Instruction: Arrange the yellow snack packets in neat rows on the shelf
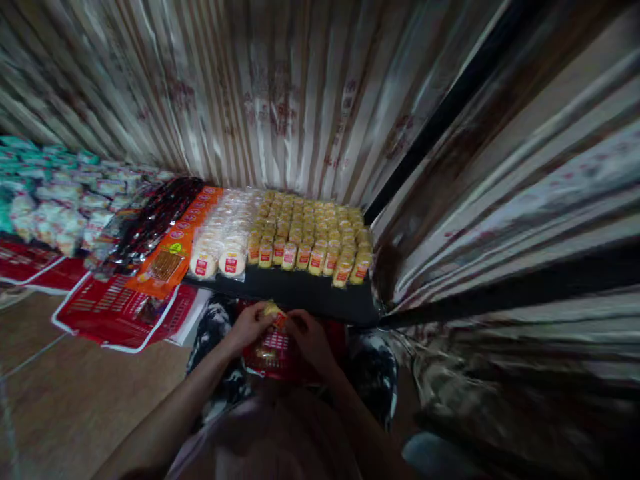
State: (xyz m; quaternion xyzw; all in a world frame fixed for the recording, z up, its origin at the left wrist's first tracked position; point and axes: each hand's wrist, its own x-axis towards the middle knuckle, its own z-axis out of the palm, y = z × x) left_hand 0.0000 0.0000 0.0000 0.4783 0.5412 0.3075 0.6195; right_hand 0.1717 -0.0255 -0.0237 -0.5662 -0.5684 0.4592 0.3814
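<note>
Between my two hands is a small yellow snack packet (273, 311) with a red label, held above my lap. My left hand (251, 325) is closed on its left side. On the other side, my right hand (306, 333) has its fingers pinched at the red-labelled part. Below them a red shopping bag (295, 367) with white print lies between my knees, and a packet-like thing shows dimly on it. Just ahead, rows of similar yellow snack packets (315, 233) stand on a black surface (300, 285).
White round packets (231, 262), an orange snack bag (165, 267), dark wrapped packets (160, 210) and white-and-green packets (60, 193) line the left. Another red bag (115, 310) with white handles sits at left. Behind hangs a pleated curtain (280, 100); dark poles (450, 93) frame the right.
</note>
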